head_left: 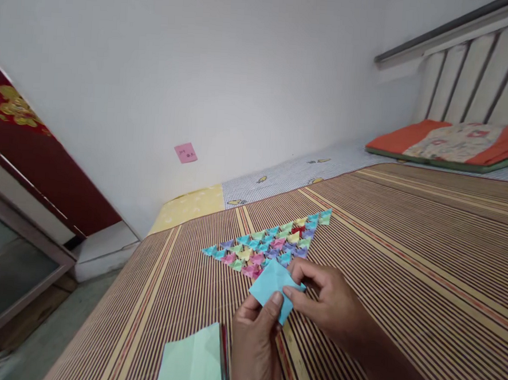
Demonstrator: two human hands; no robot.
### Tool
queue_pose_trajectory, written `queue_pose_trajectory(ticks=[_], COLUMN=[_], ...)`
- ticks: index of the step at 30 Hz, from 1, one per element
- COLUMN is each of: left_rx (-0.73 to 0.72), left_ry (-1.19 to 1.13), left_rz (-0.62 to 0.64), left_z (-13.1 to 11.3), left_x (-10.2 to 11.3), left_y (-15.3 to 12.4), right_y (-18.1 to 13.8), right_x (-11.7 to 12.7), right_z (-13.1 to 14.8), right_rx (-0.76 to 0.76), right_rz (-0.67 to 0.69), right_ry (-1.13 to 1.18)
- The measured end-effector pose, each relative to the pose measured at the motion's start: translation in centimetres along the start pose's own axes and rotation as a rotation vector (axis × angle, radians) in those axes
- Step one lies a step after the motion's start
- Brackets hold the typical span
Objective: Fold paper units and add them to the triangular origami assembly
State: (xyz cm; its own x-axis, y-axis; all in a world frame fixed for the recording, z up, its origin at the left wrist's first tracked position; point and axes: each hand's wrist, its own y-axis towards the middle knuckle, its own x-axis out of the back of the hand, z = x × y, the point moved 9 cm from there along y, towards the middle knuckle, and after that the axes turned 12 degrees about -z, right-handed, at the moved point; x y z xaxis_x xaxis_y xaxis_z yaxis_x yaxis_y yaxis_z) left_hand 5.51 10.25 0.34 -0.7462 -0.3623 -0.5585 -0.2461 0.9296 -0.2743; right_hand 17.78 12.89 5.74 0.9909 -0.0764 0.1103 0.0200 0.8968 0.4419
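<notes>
A small sheet of light blue paper (269,280), roughly square with faint creases, is held up between both hands. My left hand (256,333) grips its lower edge, thumb on top and fingers underneath. My right hand (323,294) pinches its right corner between thumb and fingers. Just beyond the sheet, many small folded paper pieces (257,244) in blue, green, pink, yellow, purple and red lie in rows that form a triangle. Left of my left hand lies a pale green sheet of paper (194,361), with a dark, red-edged object partly hidden beside it.
A striped woven mat (405,251) covers the bed. Orange and floral folded bedding (455,142) lies at the far right by the slatted headboard (476,77). A pink note (186,152) is stuck on the white wall. The bed's edge drops to the floor at left.
</notes>
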Motion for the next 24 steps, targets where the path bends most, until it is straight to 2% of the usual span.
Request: queue_pose_trajectory(ticks=[4, 9, 15, 19, 24], left_rx=[0.015, 0.023, -0.066, -0.079, -0.089], left_ry=[-0.012, 0.006, 0.123, 0.156, 0.158], left_rz=[-0.014, 0.002, -0.016, 0.003, -0.006], left_z=[0.4, 0.9, 0.3, 0.5, 0.4], left_x=[0.2, 0.0, 0.1, 0.0, -0.2], left_y=[0.3, 0.2, 0.0, 0.0, -0.1], right_y=[0.1, 0.1, 0.3, 0.1, -0.2], right_x=[-0.3, 0.4, 1.0, 0.0, -0.4], right_z=[-0.4, -0.9, -1.2, -2.0, -1.8], right_rx=[-0.045, -0.078, -0.075, -0.199, -0.205], right_rz=[0.013, -0.077, -0.144, -0.061, 0.004], right_ry=[0.024, 0.063, 0.095, 0.254, 0.285])
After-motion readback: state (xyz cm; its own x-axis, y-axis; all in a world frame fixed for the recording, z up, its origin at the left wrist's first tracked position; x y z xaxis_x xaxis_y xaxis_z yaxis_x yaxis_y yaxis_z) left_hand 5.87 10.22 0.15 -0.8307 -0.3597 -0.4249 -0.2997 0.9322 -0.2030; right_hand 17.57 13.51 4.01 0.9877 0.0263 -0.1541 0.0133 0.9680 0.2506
